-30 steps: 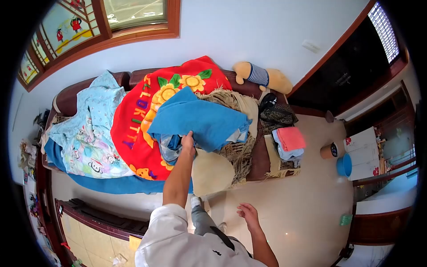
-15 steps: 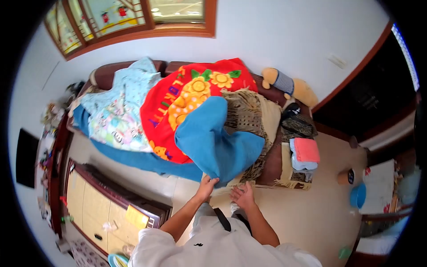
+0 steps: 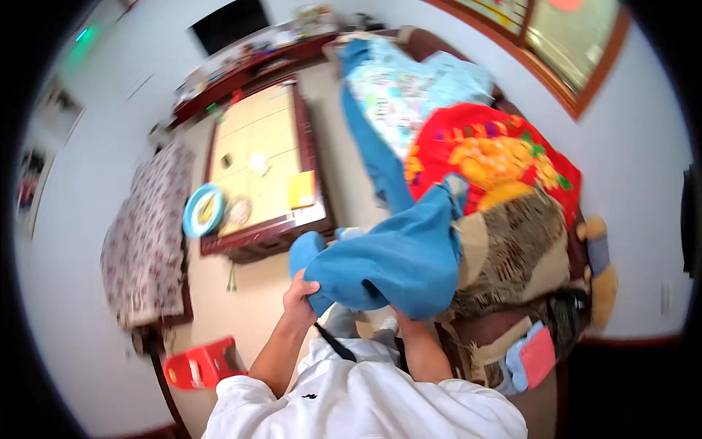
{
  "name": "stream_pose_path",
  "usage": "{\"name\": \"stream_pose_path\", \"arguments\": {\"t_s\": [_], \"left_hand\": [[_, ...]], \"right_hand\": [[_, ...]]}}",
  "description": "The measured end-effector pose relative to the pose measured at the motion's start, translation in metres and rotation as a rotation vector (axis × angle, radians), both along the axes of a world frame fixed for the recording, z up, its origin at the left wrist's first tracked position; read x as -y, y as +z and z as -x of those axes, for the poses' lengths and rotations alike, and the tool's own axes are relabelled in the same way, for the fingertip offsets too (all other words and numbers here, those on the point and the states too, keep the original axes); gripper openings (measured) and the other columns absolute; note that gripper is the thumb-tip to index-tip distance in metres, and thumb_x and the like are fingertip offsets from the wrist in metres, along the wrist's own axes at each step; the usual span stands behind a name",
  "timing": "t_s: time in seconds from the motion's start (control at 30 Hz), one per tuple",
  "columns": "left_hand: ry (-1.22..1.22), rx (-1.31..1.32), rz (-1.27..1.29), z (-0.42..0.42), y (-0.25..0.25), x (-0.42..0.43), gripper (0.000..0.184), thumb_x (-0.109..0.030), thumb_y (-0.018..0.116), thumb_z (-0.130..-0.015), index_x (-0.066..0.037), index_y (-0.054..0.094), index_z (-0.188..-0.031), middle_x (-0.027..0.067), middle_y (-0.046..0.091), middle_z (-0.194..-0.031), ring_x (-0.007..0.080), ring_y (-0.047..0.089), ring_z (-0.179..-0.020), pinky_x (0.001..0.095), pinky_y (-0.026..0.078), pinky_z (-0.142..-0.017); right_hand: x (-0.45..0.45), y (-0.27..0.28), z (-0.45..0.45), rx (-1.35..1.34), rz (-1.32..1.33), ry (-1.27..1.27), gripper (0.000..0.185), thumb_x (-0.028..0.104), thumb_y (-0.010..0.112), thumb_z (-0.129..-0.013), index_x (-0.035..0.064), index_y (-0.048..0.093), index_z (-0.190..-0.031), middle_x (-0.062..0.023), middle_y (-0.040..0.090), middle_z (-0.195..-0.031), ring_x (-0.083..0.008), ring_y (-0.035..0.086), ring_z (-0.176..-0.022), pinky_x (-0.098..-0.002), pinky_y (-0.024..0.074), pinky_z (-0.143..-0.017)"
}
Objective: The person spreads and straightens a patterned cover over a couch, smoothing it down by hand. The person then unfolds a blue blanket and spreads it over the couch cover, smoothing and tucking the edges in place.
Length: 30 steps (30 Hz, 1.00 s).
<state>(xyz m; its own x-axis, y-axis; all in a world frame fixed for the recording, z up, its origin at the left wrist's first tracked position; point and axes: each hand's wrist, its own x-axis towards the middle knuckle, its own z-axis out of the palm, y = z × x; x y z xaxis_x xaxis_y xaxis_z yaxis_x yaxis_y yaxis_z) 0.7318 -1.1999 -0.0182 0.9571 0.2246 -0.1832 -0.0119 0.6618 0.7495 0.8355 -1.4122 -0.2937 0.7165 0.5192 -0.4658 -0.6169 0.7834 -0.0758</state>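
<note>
Bright, even light fills the room, washing over the pale bluish wall (image 3: pixel 66 307)! Blur smears the lettering on the red blanket with yellow flowers (image 3: pixel 497 154), while soft shading picks out folds in the large blue fabric (image 3: pixel 387 256). A green glow (image 3: pixel 86 34) flares upper left! Out wide, the lens skews the brown wooden window frame (image 3: pixel 545 77), and blackness swallows every corner, heaviest at lower right.

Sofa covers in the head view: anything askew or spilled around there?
Askew, yes: beyond the held blue cloth, the red blanket lies crookedly spread, and the patterned cover is bunched, leaving brown sofa seat bare. I see no spill, though blur hides detail.
</note>
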Motion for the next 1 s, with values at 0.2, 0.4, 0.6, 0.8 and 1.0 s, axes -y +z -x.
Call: {"name": "stream_pose_path", "arguments": {"t_s": [0.2, 0.4, 0.6, 0.8, 1.0], "left_hand": [[0.42, 0.227, 0.048, 0.181, 0.036, -0.04, 0.059, -0.02, 0.058, -0.073, 0.014, 0.058, -0.121, 0.0232, 0.068, -0.114, 0.0317, 0.068, -0.099, 0.0393, 0.053, -0.093], [0.563, 0.622, -0.001, 0.371, 0.03, -0.096, 0.041, -0.017, 0.061, -0.065, 0.013, 0.067, -0.092, 0.0231, 0.071, -0.097, 0.0307, 0.068, -0.086, 0.0376, 0.054, -0.084], [1.07, 0.3, -0.112, 0.58, 0.014, -0.154, 0.041, -0.021, 0.064, -0.063, 0.012, 0.066, -0.086, 0.0198, 0.072, -0.09, 0.0295, 0.068, -0.08, 0.0362, 0.054, -0.081], [1.444, -0.251, -0.243, 0.74, -0.013, -0.209, 0.043, -0.025, 0.065, -0.079, 0.008, 0.066, -0.107, 0.0151, 0.072, -0.101, 0.0263, 0.07, -0.087, 0.0362, 0.055, -0.082], [0.361, -1.64, -0.719, 0.774, -0.034, -0.234, 0.049, -0.035, 0.069, -0.092, 0.001, 0.062, -0.125, 0.0205, 0.07, -0.112, 0.0258, 0.069, -0.105, 0.0386, 0.051, -0.093]], "right_hand": [[-0.083, 0.03, 0.057, 0.006, 0.204, 0.363, 0.08, 0.065, 0.052, -0.093, 0.01, 0.04, -0.149, -0.0153, 0.048, -0.146, -0.0305, 0.049, -0.131, -0.0531, 0.0411, -0.109], [-0.191, 0.039, 0.172, 0.081, 0.338, 0.66, 0.077, 0.063, 0.052, -0.094, 0.0093, 0.042, -0.148, -0.015, 0.049, -0.145, -0.0296, 0.05, -0.13, -0.0516, 0.0416, -0.108], [-0.288, 0.04, 0.31, 0.133, 0.442, 0.869, 0.075, 0.06, 0.052, -0.094, 0.0086, 0.043, -0.147, -0.0146, 0.05, -0.144, -0.0287, 0.051, -0.129, -0.0501, 0.0422, -0.108], [-0.377, 0.056, 0.411, 0.208, 0.494, 1.055, 0.072, 0.058, 0.052, -0.095, 0.0079, 0.044, -0.146, -0.0143, 0.051, -0.143, -0.0278, 0.052, -0.128, -0.0485, 0.0427, -0.107], [-0.478, 0.069, 0.48, 0.295, 0.489, 1.233, 0.07, 0.056, 0.052, -0.096, 0.0072, 0.045, -0.146, -0.014, 0.052, -0.142, -0.0269, 0.053, -0.127, -0.047, 0.0433, -0.107]]}}
